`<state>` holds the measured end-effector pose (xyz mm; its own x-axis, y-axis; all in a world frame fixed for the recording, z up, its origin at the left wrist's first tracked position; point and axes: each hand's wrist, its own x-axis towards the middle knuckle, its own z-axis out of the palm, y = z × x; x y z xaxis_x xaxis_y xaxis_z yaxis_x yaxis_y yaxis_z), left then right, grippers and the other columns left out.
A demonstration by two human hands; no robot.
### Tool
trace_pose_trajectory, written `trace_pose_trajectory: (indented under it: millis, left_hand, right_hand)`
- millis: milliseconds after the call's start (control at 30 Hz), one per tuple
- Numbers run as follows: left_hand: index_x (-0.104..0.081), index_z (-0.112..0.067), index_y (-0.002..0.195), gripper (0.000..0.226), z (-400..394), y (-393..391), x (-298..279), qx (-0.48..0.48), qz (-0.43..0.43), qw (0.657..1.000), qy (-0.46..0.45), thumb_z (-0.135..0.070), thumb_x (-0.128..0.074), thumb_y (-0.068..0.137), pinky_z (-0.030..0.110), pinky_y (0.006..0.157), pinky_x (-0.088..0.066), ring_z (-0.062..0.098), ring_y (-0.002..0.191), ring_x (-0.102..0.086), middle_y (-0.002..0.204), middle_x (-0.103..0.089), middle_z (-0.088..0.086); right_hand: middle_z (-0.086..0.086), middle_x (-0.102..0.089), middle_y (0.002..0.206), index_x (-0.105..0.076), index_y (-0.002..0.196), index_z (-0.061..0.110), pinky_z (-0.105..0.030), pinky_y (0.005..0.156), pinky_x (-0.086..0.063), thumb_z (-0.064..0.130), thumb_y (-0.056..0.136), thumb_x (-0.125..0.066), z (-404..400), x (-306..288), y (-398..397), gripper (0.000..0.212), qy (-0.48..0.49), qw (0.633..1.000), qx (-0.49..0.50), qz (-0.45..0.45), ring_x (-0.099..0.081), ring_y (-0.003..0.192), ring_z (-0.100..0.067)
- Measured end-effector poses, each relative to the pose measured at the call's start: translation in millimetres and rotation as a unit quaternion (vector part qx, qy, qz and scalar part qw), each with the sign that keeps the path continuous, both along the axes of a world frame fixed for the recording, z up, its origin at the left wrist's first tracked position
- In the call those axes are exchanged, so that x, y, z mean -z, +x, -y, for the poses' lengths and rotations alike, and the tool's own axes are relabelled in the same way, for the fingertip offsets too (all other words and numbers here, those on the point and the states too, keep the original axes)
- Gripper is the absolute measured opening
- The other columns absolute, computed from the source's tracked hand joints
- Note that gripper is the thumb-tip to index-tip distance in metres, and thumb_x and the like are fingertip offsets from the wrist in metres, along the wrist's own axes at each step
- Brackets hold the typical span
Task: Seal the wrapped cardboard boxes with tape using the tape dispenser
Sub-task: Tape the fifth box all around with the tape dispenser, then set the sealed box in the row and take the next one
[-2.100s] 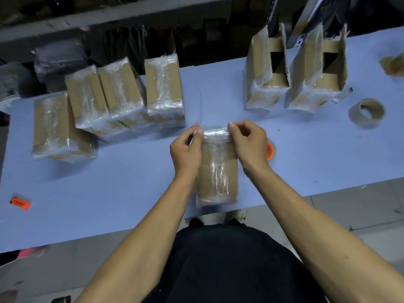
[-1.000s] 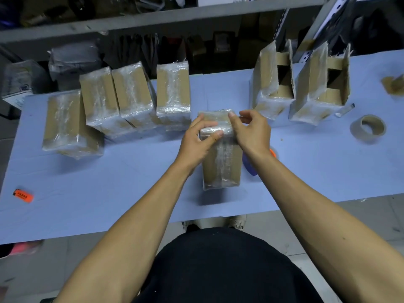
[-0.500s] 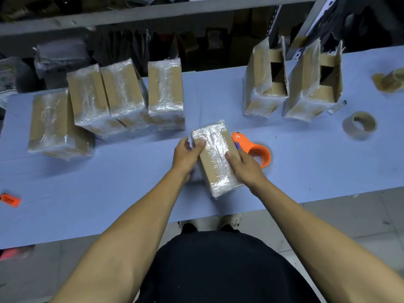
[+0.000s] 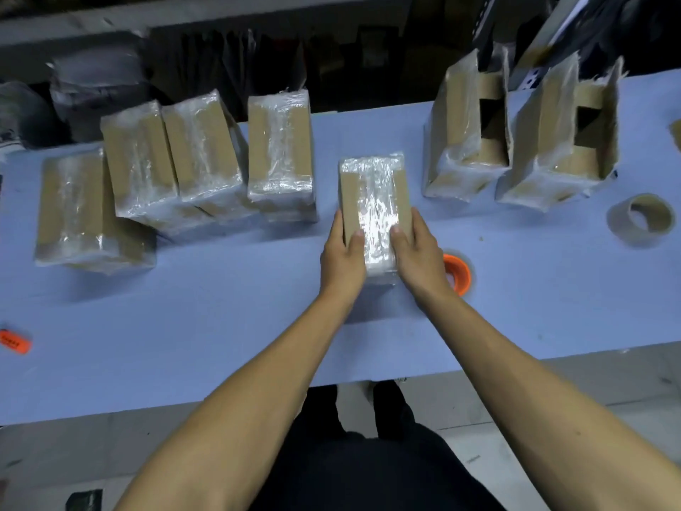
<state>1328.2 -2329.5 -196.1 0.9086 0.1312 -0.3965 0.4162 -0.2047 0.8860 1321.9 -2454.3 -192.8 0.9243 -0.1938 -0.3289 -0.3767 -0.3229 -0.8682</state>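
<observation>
A cardboard box wrapped in clear film [image 4: 374, 193] stands on end in the middle of the blue table [image 4: 184, 326]. My left hand [image 4: 342, 258] grips its lower left side and my right hand [image 4: 416, 252] grips its lower right side, thumbs on the front face. The orange tape dispenser [image 4: 457, 272] lies on the table just right of my right hand, partly hidden behind it. To the left stand several other wrapped boxes [image 4: 280, 149]. At the back right stand two open boxes [image 4: 466, 138] with film around their lower parts.
A brown tape roll [image 4: 641, 219] lies at the right. A small orange object [image 4: 14, 341] sits near the table's left front edge. Dark shelving and plastic-wrapped bundles [image 4: 84, 86] run behind the table. The table's front edge is close to my body.
The box went from lying tilted on the table to standing on end, farther back, straight. Both hands shifted to its lower sides. The dispenser is now mostly covered by my right hand.
</observation>
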Motion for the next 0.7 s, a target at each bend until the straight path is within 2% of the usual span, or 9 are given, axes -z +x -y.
trace_pose_trajectory:
  millis: [133, 200, 300, 400, 567, 633, 700]
  left_hand:
    - [-0.025, -0.017, 0.159, 0.055, 7.8, 62.5, 7.5, -0.001, 0.009, 0.999, 0.051, -0.021, -0.042, 0.106, 0.010, 0.095, -0.027, 0.017, 0.139, -0.043, 0.157, -0.042, 0.002]
    - [-0.023, -0.016, 0.159, 0.056, 9.6, 88.3, 13.5, 0.004, 0.016, 0.996, 0.086, -0.023, -0.041, 0.107, 0.010, 0.092, -0.026, 0.021, 0.139, -0.044, 0.157, -0.042, 0.005]
    - [-0.021, -0.016, 0.160, 0.056, 10.7, 115.4, 19.4, 0.012, 0.018, 0.993, 0.119, -0.024, -0.040, 0.108, 0.017, 0.095, -0.027, 0.024, 0.141, -0.043, 0.157, -0.042, 0.009]
    - [-0.020, -0.015, 0.160, 0.057, 7.9, 121.4, 16.7, 0.025, 0.017, 0.990, 0.136, -0.024, -0.041, 0.108, 0.026, 0.107, -0.032, 0.025, 0.142, -0.041, 0.157, -0.041, 0.009]
    - [-0.029, -0.013, 0.157, 0.059, -0.9, 121.9, -6.8, 0.068, 0.066, 0.975, 0.200, -0.011, -0.048, 0.102, 0.030, 0.118, -0.024, 0.024, 0.150, -0.029, 0.162, -0.032, 0.008]
    - [-0.034, -0.012, 0.155, 0.057, 0.2, 124.7, -20.4, 0.141, 0.124, 0.952, 0.240, -0.007, -0.048, 0.099, 0.032, 0.120, -0.020, 0.025, 0.153, -0.019, 0.164, -0.027, 0.008]
    - [-0.038, -0.012, 0.153, 0.055, 7.5, 128.5, -33.4, 0.242, 0.163, 0.913, 0.284, -0.011, -0.049, 0.099, 0.035, 0.123, -0.017, 0.029, 0.154, -0.015, 0.165, -0.026, 0.011]
  right_hand:
    - [-0.004, -0.042, 0.153, -0.032, 0.153, 0.015, -0.040, 0.116, -0.031, 0.034, 0.103, -0.041, 0.2, 10.9, 63.2, 0.054, -0.031, 0.999, -0.002, -0.014, -0.040, 0.140, -0.023]
    - [-0.004, -0.034, 0.158, -0.025, 0.156, 0.014, -0.031, 0.119, -0.024, 0.035, 0.104, -0.041, -1.9, 15.9, 87.9, 0.058, -0.039, 0.999, 0.001, -0.015, -0.032, 0.145, -0.020]
    - [-0.003, -0.029, 0.160, -0.019, 0.157, 0.012, -0.027, 0.115, -0.022, 0.038, 0.105, -0.039, -4.0, 22.7, 112.7, 0.062, -0.056, 0.998, 0.007, -0.005, -0.027, 0.147, -0.019]
    - [-0.003, -0.030, 0.160, -0.019, 0.157, 0.013, -0.026, 0.113, -0.024, 0.042, 0.104, -0.039, -4.2, 22.8, 117.5, 0.064, -0.071, 0.997, -0.006, -0.006, -0.030, 0.146, -0.021]
    - [-0.006, -0.043, 0.153, -0.035, 0.151, 0.010, -0.030, 0.109, -0.029, 0.036, 0.104, -0.042, 7.5, -2.4, 97.0, 0.055, -0.180, 0.981, -0.067, 0.011, -0.038, 0.140, -0.024]
    - [-0.008, -0.046, 0.149, -0.043, 0.147, 0.010, -0.031, 0.107, -0.030, 0.032, 0.102, -0.048, 22.4, -17.1, 79.5, 0.050, -0.244, 0.965, -0.088, 0.036, -0.040, 0.138, -0.025]
    - [-0.009, -0.049, 0.144, -0.049, 0.142, 0.012, -0.035, 0.104, -0.035, 0.028, 0.099, -0.052, 43.2, -29.4, 60.4, 0.046, -0.308, 0.946, -0.089, 0.041, -0.043, 0.133, -0.028]
